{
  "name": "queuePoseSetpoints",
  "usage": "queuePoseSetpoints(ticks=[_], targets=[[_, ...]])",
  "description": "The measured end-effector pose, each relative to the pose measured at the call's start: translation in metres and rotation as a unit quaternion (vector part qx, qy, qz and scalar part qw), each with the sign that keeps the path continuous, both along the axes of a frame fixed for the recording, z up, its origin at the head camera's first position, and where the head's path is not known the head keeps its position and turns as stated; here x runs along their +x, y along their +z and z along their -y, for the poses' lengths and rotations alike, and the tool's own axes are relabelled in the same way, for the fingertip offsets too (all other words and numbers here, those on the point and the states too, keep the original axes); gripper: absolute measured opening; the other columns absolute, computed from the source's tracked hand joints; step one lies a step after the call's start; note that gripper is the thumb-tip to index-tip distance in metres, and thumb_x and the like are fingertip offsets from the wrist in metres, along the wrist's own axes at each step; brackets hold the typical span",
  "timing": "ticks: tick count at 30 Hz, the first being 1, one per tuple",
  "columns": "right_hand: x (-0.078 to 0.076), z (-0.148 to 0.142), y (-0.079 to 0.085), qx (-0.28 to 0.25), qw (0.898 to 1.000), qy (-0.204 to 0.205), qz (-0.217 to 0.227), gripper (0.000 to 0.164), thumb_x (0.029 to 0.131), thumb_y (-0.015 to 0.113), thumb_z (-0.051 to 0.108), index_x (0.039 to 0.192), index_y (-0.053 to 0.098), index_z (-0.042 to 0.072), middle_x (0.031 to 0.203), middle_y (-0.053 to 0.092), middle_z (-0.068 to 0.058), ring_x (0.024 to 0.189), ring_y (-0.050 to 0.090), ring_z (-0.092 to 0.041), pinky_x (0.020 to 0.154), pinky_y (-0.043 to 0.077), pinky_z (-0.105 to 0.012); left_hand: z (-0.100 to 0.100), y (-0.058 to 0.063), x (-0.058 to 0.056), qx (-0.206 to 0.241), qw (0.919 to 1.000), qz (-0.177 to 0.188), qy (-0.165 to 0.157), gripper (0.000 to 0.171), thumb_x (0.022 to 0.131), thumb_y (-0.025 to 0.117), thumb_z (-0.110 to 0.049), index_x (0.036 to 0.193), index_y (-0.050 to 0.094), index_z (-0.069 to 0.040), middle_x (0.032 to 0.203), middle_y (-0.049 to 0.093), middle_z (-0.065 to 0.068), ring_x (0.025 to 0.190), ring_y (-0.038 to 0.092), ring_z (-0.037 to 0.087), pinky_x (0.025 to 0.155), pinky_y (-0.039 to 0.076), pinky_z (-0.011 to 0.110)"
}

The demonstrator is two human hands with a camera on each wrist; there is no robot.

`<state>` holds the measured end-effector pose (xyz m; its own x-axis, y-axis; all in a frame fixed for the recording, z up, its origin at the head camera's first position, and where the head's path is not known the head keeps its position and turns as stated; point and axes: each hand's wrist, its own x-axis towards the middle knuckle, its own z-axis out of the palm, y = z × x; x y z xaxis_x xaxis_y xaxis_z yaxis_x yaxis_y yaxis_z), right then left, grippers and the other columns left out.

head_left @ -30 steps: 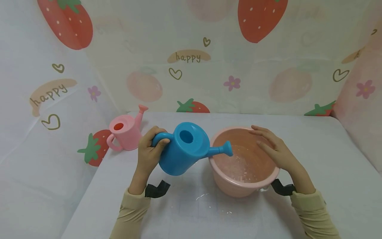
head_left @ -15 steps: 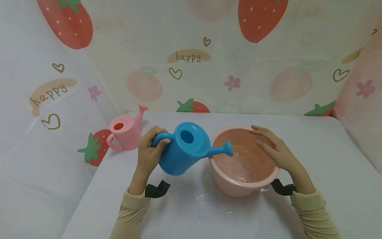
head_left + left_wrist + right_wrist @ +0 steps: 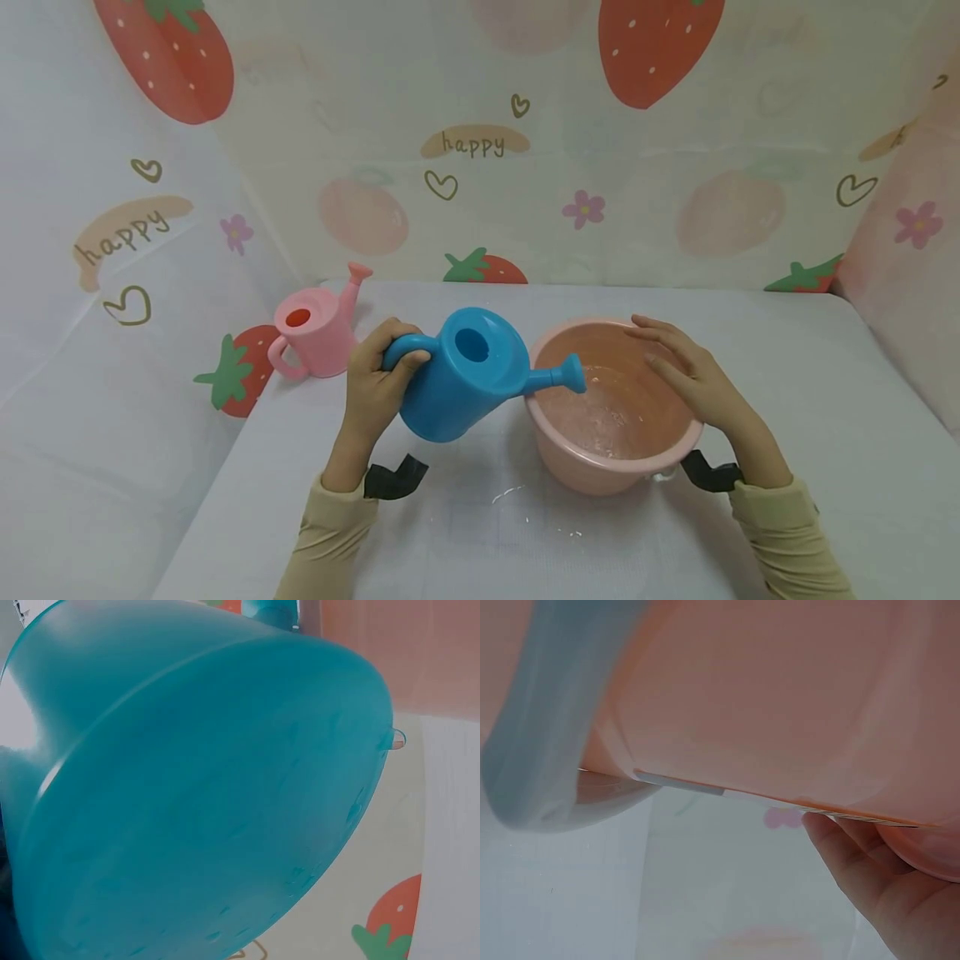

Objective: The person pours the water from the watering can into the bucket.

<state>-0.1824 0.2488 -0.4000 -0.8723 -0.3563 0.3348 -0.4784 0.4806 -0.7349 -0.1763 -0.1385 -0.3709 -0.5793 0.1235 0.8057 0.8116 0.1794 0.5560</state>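
Observation:
My left hand (image 3: 378, 371) grips the handle of a blue watering can (image 3: 453, 392), thumb over the handle's top. The can is tipped rightward, its spout reaching over the near-left rim of a pink bucket (image 3: 585, 475). Shallow water (image 3: 600, 412) ripples at the bucket's bottom. On the bucket's right side, my right hand (image 3: 693, 371) holds the rim, thumb over the inside and fingers along the outer wall. The right wrist view shows those fingers (image 3: 847, 862) against the bucket's outside. Drops cling to the can's underside (image 3: 202, 802) in the left wrist view.
A pink watering can (image 3: 318, 333) stands at the back left, behind my left hand. Small splashes of water (image 3: 573, 533) lie on the white tabletop (image 3: 465, 533) in front of the bucket. A patterned cloth backdrop (image 3: 480, 208) closes off the back and sides.
The blue watering can has tipped very slightly further to the right. Ripples in the bucket's water have shifted. My right hand and the bucket have stayed put.

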Motion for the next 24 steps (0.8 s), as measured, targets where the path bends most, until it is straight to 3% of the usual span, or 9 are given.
queuePoseSetpoints(ticks=[12, 24], targets=[[0.0003, -0.0004, -0.0001, 0.002, 1.0, -0.002, 0.003, 0.04, 0.095, 0.051, 0.01, 0.133, 0.049, 0.02, 0.146, 0.035, 0.0, 0.138, 0.025, -0.014, 0.103, 0.026, -0.056, -0.0002, 0.001, 0.0016, -0.003, 1.0, 0.007, 0.002, 0.041, 0.087, 0.058, -0.038, 0.089, 0.057, 0.003, 0.075, 0.054, 0.008, 0.071, 0.051, 0.01, 0.072, 0.048, 0.02], [0.0004, -0.0001, 0.0001, 0.001, 1.0, -0.001, 0.004, 0.04, 0.095, 0.051, 0.01, 0.133, 0.048, 0.02, 0.146, 0.035, 0.0, 0.138, 0.024, -0.014, 0.103, 0.025, -0.06, 0.0, 0.0009, 0.0026, 0.001, 0.9999, 0.014, 0.002, 0.041, 0.087, 0.058, -0.038, 0.09, 0.058, 0.003, 0.076, 0.055, 0.008, 0.072, 0.052, 0.01, 0.073, 0.048, 0.021]])
